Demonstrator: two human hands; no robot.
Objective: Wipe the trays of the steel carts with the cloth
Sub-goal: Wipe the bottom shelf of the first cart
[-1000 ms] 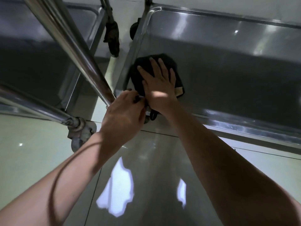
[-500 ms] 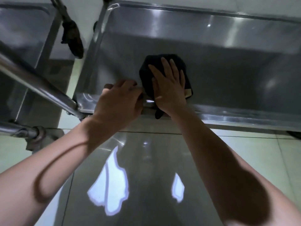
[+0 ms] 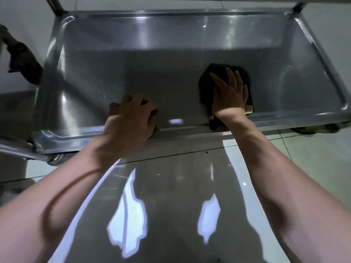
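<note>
Now the right hand (image 3: pixel 229 97), pressing flat on the cloth (image 3: pixel 224 73), has slid rightward along the tray (image 3: pixel 171 54), leaving the far side unwiped, while the left hand (image 3: pixel 133 114) grips the near rim.

Black cloth (image 3: pixel 209 80) bunched flat on steel tray (image 3: pixel 133 59), near front rim.

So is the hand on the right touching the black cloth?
Touching. The head view shows the right hand lying flat on the black cloth, its straight fingers pressing it onto the steel tray, with no gap between them.
</note>
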